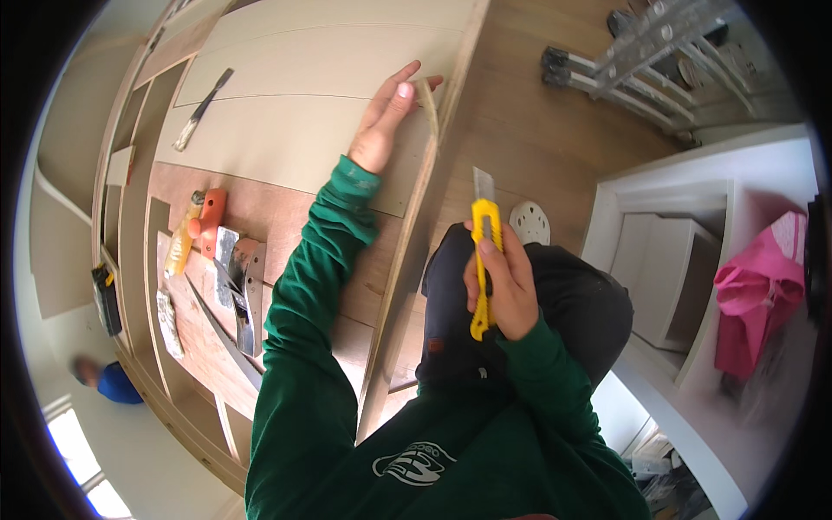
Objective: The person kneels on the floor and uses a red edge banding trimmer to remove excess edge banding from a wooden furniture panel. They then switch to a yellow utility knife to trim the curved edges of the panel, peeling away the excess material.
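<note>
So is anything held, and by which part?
The right grip holds the yellow knife by its handle. The left grip is at the upper end of the pale strip; whether pinched, I can't tell.

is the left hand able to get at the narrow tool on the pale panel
Probably yes: only pale panel shows between the left hand and the narrow tool, though somewhat far

- Near, on the front of the green sweatshirt (347, 496): a white printed emblem (414, 464) (curved outline, bold strokes inside) with small lettering along its upper edge.
- Near, on the left thigh of the dark trousers (451, 295): a reddish patch (435, 345), possibly a label, too small to read.
</note>
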Demonstrator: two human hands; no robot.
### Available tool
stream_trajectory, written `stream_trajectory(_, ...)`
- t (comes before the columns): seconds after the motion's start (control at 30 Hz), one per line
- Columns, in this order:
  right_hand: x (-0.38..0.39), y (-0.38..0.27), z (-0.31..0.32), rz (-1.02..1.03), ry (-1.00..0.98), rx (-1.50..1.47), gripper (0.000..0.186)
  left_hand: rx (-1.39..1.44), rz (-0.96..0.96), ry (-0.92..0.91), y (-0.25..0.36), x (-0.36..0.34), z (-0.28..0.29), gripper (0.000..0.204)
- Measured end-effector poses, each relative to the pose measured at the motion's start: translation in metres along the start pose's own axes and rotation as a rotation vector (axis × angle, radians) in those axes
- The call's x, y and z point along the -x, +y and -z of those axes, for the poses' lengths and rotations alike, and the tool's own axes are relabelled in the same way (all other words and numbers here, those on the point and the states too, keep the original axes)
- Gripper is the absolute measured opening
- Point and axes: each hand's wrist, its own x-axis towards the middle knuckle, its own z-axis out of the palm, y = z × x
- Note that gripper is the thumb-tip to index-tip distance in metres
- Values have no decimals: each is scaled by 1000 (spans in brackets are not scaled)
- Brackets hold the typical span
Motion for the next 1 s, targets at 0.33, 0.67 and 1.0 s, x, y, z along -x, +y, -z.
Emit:
stream_trajectory(0.33, -48, 2, 0, 3, 21, 328, 26, 233, -11, 134, -11, 33, 17, 12)
stream_trajectory(0.67, -63, -8, 1, -79, -16, 261, 28, 204, -219, 403, -9, 62, -5, 11)
stream_trajectory(1.0, -71, -9, -5, -157, -43, 307, 30, 207, -151, 458, -10, 61, -8, 13)
